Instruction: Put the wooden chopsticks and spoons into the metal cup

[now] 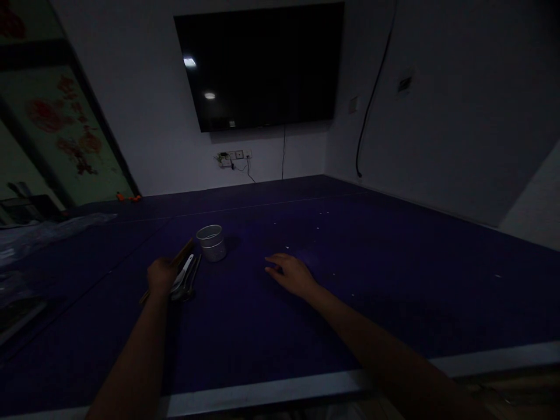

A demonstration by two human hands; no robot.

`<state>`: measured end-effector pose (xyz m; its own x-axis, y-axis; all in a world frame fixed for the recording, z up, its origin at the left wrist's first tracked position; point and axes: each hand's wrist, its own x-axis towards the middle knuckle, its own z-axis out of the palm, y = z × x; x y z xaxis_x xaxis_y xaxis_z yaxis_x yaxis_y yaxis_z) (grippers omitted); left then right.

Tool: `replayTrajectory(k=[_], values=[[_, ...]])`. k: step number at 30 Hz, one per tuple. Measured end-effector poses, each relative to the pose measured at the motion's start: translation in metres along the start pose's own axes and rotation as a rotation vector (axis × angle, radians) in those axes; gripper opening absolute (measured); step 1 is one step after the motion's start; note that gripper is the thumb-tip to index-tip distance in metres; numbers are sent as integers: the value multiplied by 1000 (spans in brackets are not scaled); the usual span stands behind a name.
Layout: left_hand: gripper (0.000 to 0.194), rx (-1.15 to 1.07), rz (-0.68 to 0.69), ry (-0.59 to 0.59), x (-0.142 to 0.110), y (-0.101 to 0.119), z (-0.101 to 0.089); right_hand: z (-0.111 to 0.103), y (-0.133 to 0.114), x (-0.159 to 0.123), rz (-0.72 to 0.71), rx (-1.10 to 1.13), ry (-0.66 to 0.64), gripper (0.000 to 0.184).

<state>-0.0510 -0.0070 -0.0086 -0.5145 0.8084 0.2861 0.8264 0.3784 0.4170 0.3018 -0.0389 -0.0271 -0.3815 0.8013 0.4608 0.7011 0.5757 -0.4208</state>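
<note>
The left hand [161,274] closes around chopsticks [182,252] beside spoons [184,277] and a metal cup [212,242]; the right hand [289,273], half open, holds nothing.

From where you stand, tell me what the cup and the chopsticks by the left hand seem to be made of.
The cup looks like metal, probably with a satin finish: grey, with a soft sheen and a thin bright rim. The chopsticks at the left hand look like wood or bamboo, judging by their brown tone; their finish is unclear.

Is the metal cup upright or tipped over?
Upright: the metal cup stands on its base on the purple surface, its round open rim facing up.
</note>
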Motion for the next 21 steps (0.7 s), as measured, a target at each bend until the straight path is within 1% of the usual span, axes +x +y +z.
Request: replayTrajectory(k=[4, 6, 11, 17, 19, 21], values=[[40, 57, -21, -59, 2, 0, 1, 0, 0, -1, 7, 4, -3, 34], [43, 65, -31, -63, 3, 1, 0, 0, 0, -1, 5, 3, -3, 34], [38, 47, -23, -20, 2, 0, 1, 1, 1, 0, -3, -3, -4, 34], [38, 50, -31, -18, 2, -3, 3, 2, 1, 0, -1, -9, 4, 34], [38, 29, -31, 3, 2, -4, 3, 2, 2, 1, -5, -2, -5, 34], [39, -34, -59, 45, 1, -4, 3, 2, 2, 1, -8, 0, -8, 34]])
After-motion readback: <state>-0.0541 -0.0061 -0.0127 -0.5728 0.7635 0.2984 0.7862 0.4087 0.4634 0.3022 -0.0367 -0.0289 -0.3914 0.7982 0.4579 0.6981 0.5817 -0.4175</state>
